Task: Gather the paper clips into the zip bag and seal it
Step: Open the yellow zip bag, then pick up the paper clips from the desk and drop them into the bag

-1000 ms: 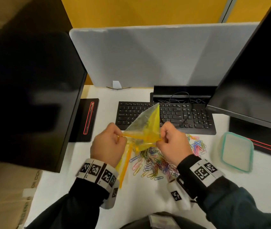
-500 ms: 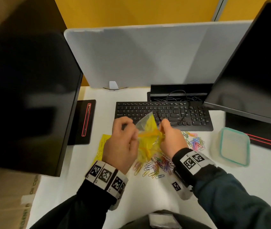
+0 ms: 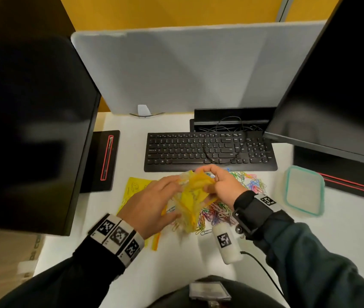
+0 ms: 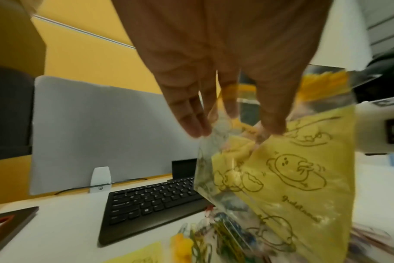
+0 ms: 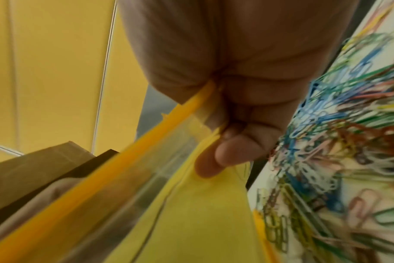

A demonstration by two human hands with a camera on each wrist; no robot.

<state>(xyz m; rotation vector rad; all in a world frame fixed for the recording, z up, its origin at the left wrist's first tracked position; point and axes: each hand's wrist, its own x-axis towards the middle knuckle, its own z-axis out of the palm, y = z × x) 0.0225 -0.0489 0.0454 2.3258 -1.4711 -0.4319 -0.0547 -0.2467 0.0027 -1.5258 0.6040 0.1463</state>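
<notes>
- Dark long sleeves (image 3: pixel 323 258) were worn on both arms.
- White wristbands printed with black square markers (image 3: pixel 119 236) were strapped on; a black cable (image 3: pixel 263 270) trailed from the right.

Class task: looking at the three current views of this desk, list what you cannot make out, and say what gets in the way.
- Whether the zip bag is open: head view, motion blur and both hands cover its top.
- Left hand grip: left wrist view, fingertips blurred against the plastic.
- Whether any paper clips are inside the bag: the printed plastic hides this.
- What is in the lidded container: its cloudy lid hides it.
</notes>
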